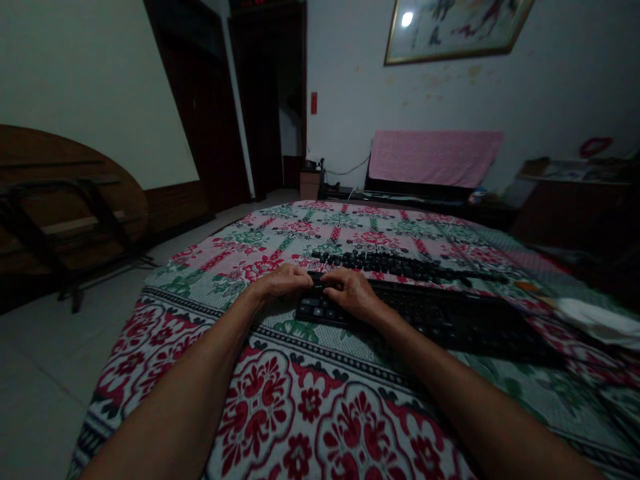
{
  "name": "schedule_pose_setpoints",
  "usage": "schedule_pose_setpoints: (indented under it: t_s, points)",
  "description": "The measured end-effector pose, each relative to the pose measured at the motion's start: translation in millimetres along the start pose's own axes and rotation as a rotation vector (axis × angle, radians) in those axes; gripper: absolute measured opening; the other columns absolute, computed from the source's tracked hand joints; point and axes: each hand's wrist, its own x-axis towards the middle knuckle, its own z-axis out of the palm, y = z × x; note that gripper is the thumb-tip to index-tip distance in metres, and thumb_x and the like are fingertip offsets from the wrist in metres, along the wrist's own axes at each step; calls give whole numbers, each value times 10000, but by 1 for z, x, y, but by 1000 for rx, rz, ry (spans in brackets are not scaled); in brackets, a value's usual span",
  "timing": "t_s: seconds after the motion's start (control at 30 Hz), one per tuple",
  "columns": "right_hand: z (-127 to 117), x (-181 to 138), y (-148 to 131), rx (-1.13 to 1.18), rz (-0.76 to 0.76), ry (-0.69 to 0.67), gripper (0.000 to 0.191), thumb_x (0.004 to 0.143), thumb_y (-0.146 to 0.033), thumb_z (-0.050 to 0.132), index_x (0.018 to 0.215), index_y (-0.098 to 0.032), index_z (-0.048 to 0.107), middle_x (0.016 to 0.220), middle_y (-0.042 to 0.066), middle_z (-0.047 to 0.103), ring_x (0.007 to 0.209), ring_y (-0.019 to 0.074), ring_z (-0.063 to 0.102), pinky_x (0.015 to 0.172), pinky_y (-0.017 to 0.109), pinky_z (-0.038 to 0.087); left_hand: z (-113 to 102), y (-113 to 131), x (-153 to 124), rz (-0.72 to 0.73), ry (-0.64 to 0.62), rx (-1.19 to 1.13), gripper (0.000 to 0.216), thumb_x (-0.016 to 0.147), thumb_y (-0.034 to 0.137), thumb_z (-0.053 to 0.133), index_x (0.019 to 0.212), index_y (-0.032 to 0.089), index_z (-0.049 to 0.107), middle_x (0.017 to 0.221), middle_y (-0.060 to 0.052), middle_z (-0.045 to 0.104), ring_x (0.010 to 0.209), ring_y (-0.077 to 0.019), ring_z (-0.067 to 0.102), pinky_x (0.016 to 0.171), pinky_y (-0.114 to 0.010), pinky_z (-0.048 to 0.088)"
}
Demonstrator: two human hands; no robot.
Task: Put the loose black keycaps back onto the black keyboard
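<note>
A black keyboard (440,320) lies on a red, green and white flowered cloth (310,393) that covers a table or bed. My left hand (283,280) rests at the keyboard's left end, fingers curled over its far corner. My right hand (353,293) lies on the keys at the same end, fingers bent down onto them. The fingertips of both hands meet near the top left corner of the keyboard. What they pinch there, if anything, is too dark to make out. A second black keyboard (400,265) lies just behind the first.
A white object (595,320) lies at the right edge of the cloth. A folded round wooden table (65,200) leans against the left wall. A pink cloth (433,157) covers furniture at the back wall. Dark doorways (265,100) stand behind, grey floor (60,347) to the left.
</note>
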Motion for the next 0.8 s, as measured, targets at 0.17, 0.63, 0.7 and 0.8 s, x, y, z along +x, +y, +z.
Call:
schedule_pose_setpoints:
  t_s: [0.17,0.63,0.7,0.8]
  points:
    - [2,1,-4,-60,-45,14,169,716,-170,496,798,-174,643,755,30,616,726,134,530,659,230,374,-3,1,-2,11,3,-39,170,619,312,501,607,143,509,465,50,396,355,-43,315,347,-185,219]
    - [-8,2,-4,197,197,52,167,694,-226,480,686,-138,622,581,-9,584,530,91,493,507,181,344,1,16,-5,94,121,-133,357,596,307,620,898,118,613,526,28,488,444,-57,412,433,-189,291]
    - [-8,1,-4,242,197,52,159,682,-219,489,680,-136,625,579,-9,583,532,90,494,505,178,352,4,19,-6,93,121,-136,319,596,327,623,826,106,625,530,18,496,450,-58,418,430,-188,289]
    - [-7,0,-6,290,166,56,144,668,-200,499,686,-136,628,604,-6,592,562,93,508,530,180,370,6,21,-8,86,134,-169,312,580,338,639,796,113,618,570,8,526,473,-61,440,447,-187,311]
